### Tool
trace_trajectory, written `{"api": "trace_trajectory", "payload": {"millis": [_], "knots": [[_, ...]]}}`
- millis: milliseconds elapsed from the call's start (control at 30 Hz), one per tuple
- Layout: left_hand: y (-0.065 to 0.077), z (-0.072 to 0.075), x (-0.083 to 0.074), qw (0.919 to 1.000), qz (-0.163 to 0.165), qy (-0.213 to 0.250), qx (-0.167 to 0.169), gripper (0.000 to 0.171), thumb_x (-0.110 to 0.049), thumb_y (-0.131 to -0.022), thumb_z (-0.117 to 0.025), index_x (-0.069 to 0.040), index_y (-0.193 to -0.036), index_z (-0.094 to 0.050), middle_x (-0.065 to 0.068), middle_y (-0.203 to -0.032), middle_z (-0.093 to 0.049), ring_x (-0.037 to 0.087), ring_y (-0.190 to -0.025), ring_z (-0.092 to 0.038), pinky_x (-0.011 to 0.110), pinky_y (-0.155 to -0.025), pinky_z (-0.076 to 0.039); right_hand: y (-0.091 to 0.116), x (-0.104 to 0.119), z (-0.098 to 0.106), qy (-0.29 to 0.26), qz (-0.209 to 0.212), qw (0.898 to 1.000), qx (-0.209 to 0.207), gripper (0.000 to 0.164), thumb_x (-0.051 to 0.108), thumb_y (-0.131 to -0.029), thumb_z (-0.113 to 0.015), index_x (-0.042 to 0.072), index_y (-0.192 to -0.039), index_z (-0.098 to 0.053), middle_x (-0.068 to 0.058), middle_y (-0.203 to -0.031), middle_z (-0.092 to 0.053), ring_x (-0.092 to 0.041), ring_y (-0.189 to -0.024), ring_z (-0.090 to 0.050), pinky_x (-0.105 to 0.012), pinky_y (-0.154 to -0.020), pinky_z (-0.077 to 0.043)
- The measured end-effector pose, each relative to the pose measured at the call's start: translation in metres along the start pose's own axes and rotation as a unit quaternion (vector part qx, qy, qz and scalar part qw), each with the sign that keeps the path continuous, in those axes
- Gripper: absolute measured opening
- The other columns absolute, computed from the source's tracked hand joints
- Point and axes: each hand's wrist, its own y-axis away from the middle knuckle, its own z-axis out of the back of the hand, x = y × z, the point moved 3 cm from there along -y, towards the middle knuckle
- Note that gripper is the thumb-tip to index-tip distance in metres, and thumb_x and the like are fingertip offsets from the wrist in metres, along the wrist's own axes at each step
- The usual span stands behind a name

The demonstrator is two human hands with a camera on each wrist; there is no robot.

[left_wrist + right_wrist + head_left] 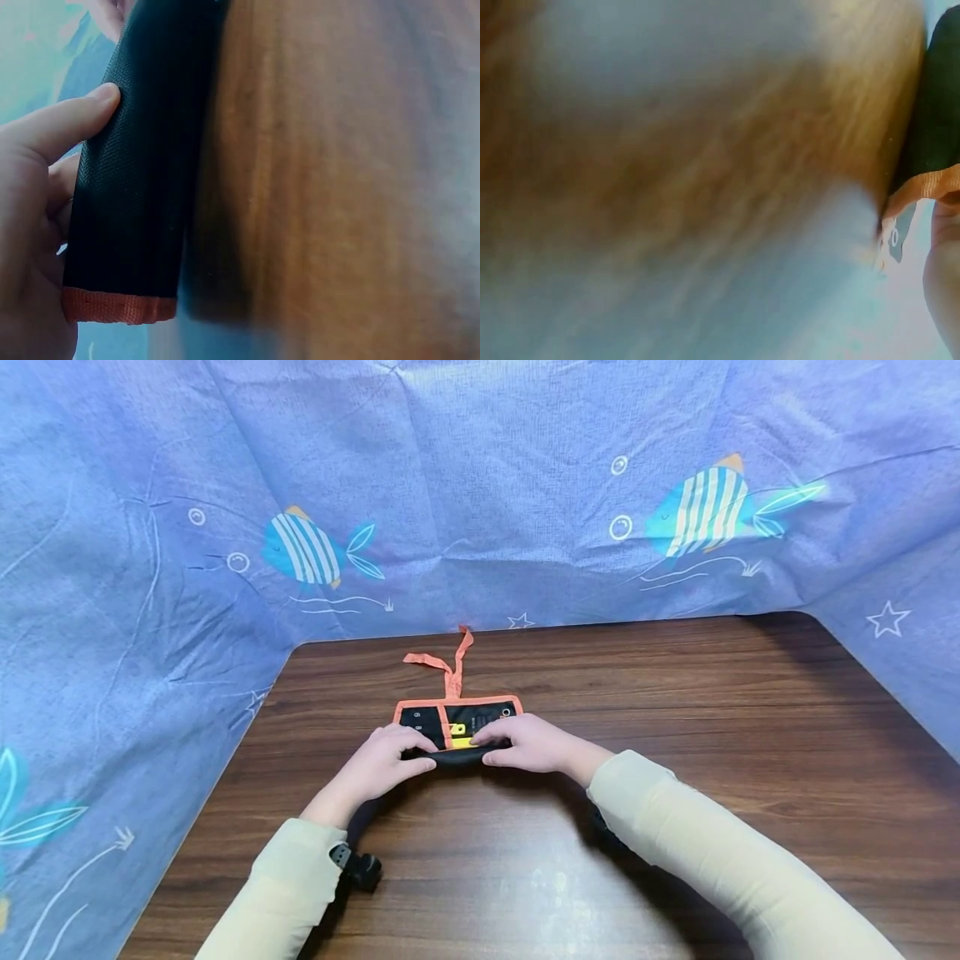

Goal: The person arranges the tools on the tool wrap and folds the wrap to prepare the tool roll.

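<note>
A black fabric pouch (422,718) with orange edging and printed white characters lies on the table, its near side folded into a thick rounded edge. Yellow items (461,742) show in its middle section beside an orange seam. At the left end of the fold, my left hand (384,758) grips it, thumb on the near face and fingers over the top. My right hand (528,743) holds the other end the same way. The left wrist view shows the folded black edge (139,187) with the left thumb pressed against it. Only part of the right hand (943,277) appears in the right wrist view.
Two orange ties (452,672) stretch from the pouch toward the table's back edge. The brown wood-grain table (675,693) extends around the pouch. Blue cloth (495,485) printed with fish hangs behind and at the sides. A small black camera (363,871) sits at the left wrist.
</note>
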Motion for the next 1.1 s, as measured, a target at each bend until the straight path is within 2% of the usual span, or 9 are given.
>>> {"api": "trace_trajectory", "payload": {"millis": [233,400,600,933,1033,1100], "knots": [[-0.007,0.006,-0.004,0.9996,-0.025,0.010,0.011,0.013,-0.024,-0.090,-0.064,-0.019,-0.099,-0.071,-0.009,-0.100,-0.066,0.014,-0.096,-0.058,0.042,-0.088,-0.043,0.001,0.002,0.004,-0.020,0.007,1.000,-0.010,0.021,0.022,-0.094,-0.057,0.022,-0.114,-0.064,0.009,-0.113,-0.062,-0.011,-0.104,-0.056,-0.036,-0.090,-0.043],[-0.010,0.008,-0.005,0.9993,-0.036,0.003,0.014,0.012,-0.022,-0.091,-0.062,-0.019,-0.100,-0.069,-0.008,-0.101,-0.065,0.016,-0.097,-0.058,0.043,-0.089,-0.043,-0.001,-0.001,0.004,-0.026,-0.013,1.000,-0.009,0.020,0.021,-0.096,-0.054,0.024,-0.113,-0.063,0.009,-0.113,-0.061,-0.011,-0.104,-0.056,-0.036,-0.089,-0.043],[-0.014,0.009,-0.002,0.9993,-0.022,0.015,0.027,0.012,-0.021,-0.092,-0.061,-0.020,-0.101,-0.069,-0.008,-0.101,-0.064,0.016,-0.097,-0.056,0.043,-0.089,-0.043,-0.003,-0.001,0.008,-0.033,-0.023,0.999,-0.006,0.019,0.021,-0.097,-0.052,0.025,-0.112,-0.064,0.009,-0.113,-0.061,-0.012,-0.104,-0.056,-0.037,-0.089,-0.043],[-0.022,0.007,0.007,0.9971,0.013,0.049,0.058,0.015,-0.026,-0.094,-0.057,-0.022,-0.105,-0.067,-0.008,-0.103,-0.065,0.013,-0.096,-0.058,0.040,-0.085,-0.044,-0.004,-0.006,0.005,0.020,-0.019,1.000,-0.010,0.024,0.026,-0.097,-0.052,0.023,-0.118,-0.062,0.006,-0.118,-0.061,-0.012,-0.105,-0.058,-0.036,-0.089,-0.044],[-0.023,0.008,0.007,0.9975,0.014,0.043,0.056,0.015,-0.025,-0.094,-0.057,-0.023,-0.105,-0.067,-0.007,-0.104,-0.065,0.014,-0.097,-0.058,0.041,-0.086,-0.044,-0.005,-0.004,0.005,0.042,-0.003,0.999,-0.013,0.028,0.030,-0.094,-0.056,0.021,-0.121,-0.061,0.004,-0.120,-0.060,-0.016,-0.110,-0.055,-0.039,-0.093,-0.041],[-0.024,0.009,0.006,0.9988,0.000,0.021,0.044,0.015,-0.023,-0.094,-0.058,-0.022,-0.105,-0.068,-0.006,-0.105,-0.064,0.016,-0.099,-0.057,0.042,-0.087,-0.042,-0.006,-0.002,0.006,0.057,0.005,0.998,-0.019,0.031,0.031,-0.092,-0.059,0.020,-0.121,-0.061,0.002,-0.120,-0.059,-0.019,-0.113,-0.052,-0.042,-0.095,-0.038]]}}
